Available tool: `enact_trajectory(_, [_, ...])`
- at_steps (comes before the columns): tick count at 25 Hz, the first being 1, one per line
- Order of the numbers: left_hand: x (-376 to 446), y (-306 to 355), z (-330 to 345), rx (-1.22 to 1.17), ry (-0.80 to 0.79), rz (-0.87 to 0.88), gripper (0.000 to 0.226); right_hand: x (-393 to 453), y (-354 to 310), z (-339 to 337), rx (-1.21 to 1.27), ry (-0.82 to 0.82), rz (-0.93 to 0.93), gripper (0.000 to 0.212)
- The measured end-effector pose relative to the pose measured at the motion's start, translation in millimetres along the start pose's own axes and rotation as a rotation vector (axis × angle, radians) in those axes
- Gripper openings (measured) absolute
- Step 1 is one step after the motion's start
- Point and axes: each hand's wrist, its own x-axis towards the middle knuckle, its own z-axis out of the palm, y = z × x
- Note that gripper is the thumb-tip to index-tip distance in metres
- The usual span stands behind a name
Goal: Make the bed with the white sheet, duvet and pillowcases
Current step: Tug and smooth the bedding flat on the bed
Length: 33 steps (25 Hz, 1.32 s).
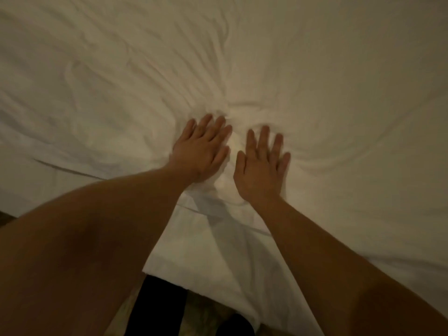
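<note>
Both forearms reach over the bed; left hand (202, 151) and right hand (261, 166) lie flat, fingers spread, side by side on what seems the white duvet (339, 93), gripping nothing.

The sheet (315, 69) is plain white with no print, taking on a warm cream cast in the dim light and greyer tones in its creases and folds. The draped edge (206, 258) near the bottom is the same white, shaded pale grey. Below it, a trouser leg (155, 309) is solid black, and the floor (198, 309) beside it shows a mottled olive-brown pattern, too dark to make out further.
</note>
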Motion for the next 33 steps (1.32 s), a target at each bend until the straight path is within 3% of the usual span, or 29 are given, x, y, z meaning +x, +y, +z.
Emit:
enact_trajectory(7, [54.6, -107.3, -17.0, 0.001, 0.062, -0.068, 0.059, 53.5, -83.7, 10.0, -0.094, -0.053, -0.275, 0.058])
enact_trajectory(19, [236.6, -250.0, -38.5, -0.022, 0.058, 0.041, 0.057, 281.0, -197.2, 5.0, -0.158, 0.102, -0.276, 0.061])
enact_trajectory(22, [271.1, -283.5, -33.0, -0.066, 0.006, 0.009, 0.058, 329.1, -194.1, 6.7, -0.188, 0.101, -0.274, 0.061])
enact_trajectory(26, [276.3, -329.3, -18.0, -0.082, -0.094, -0.106, 0.062, 353.2, -161.3, 16.2, -0.149, 0.051, -0.086, 0.064])
enact_trajectory(33, [273.7, -329.6, -4.2, -0.094, -0.083, -0.115, 0.065, 352.1, -167.7, 22.2, -0.209, 0.135, -0.088, 0.068])
